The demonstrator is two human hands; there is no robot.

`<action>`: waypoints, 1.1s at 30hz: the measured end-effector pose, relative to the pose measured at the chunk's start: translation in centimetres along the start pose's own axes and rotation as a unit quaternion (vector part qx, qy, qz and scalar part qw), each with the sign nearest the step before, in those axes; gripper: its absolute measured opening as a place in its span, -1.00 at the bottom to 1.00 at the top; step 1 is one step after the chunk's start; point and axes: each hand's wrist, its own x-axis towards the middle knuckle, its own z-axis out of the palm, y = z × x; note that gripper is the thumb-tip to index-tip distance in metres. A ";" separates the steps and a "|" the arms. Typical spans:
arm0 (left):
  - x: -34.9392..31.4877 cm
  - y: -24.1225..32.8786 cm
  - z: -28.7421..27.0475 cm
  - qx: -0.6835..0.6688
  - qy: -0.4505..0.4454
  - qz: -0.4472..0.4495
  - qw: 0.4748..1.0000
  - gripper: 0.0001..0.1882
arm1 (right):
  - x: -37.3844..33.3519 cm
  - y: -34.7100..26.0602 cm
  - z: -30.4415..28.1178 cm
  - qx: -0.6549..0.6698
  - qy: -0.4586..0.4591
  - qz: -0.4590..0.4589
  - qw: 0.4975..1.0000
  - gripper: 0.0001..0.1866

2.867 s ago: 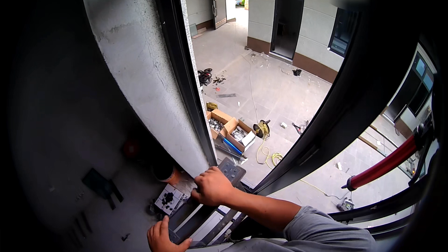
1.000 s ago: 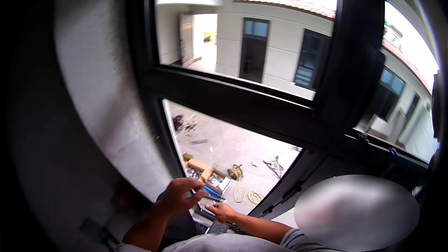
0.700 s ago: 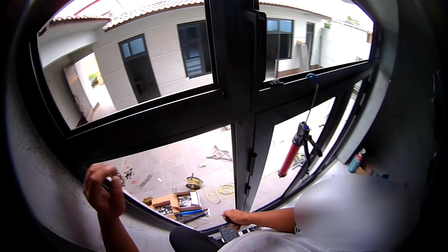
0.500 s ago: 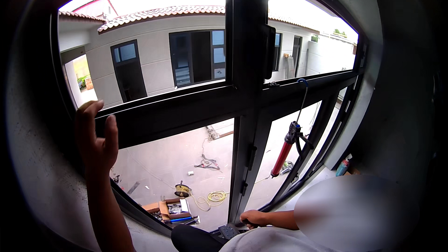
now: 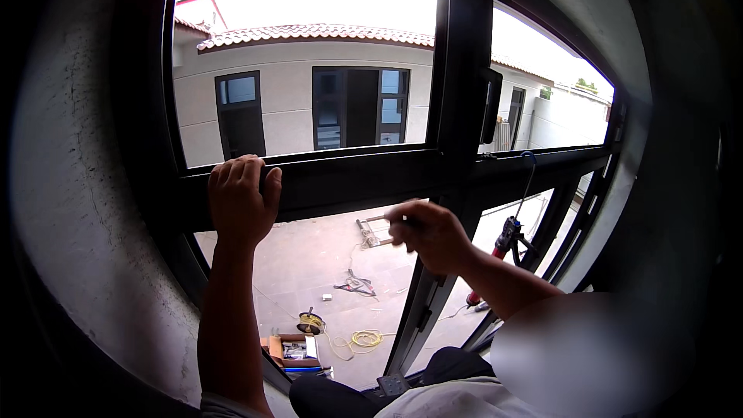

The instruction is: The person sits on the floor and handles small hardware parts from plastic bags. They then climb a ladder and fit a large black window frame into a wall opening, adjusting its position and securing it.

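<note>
My left hand (image 5: 246, 200) lies on the horizontal rail of a black window frame (image 5: 356, 178), its fingers bent over the upper edge and the thumb standing off to the side. In front of the upright beside the lower pane is my right hand (image 5: 429, 236), raised with curled fingers. Something dark shows between those fingers, too small and shadowed to name. To the right of that hand, a caulking gun (image 5: 507, 240) with a red barrel hangs from the rail by its blue-tipped hooked rod. My right forearm partly covers the gun's barrel.
Through the lower pane show a cable reel (image 5: 310, 321), a coiled yellow cord (image 5: 367, 338) and an open cardboard box (image 5: 298, 348) of tools on the paved ground. A rough wall (image 5: 93, 147) borders the frame on the left. A pale building (image 5: 286, 62) stands outside.
My right hand has risen from low beside the frame to just below the rail. The left hand has settled onto the rail, its fingers now over the edge. The view has shifted left.
</note>
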 end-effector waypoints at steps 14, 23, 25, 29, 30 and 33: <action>0.2 0.9 0.3 -0.016 0.008 0.004 1.000 -0.75 | 14.9 -0.6 -2.4 -0.376 -0.060 -0.272 0.884 -0.82; -0.5 0.5 -0.1 -0.017 -0.014 -0.018 1.000 -0.68 | 13.4 -1.2 -1.6 -0.416 -0.033 -0.243 0.876 -0.69; -1.4 1.5 -0.7 -0.029 0.026 -0.015 0.999 -0.67 | 13.1 -1.5 -2.0 -0.436 -0.036 -0.243 0.866 -0.65; -10.9 3.2 -1.2 -0.151 0.077 -0.118 0.979 -0.82 | 12.4 -2.0 -2.0 -0.489 -0.039 -0.192 0.850 -0.34; -13.9 1.7 -1.3 -0.130 0.080 -0.165 0.974 -0.86 | 12.7 -1.9 -1.2 -0.511 -0.046 -0.199 0.835 -0.30; -20.5 -3.9 -1.7 -0.165 0.089 -0.404 0.895 -0.96 | 12.7 -2.7 -0.1 -0.541 -0.057 -0.201 0.815 -0.25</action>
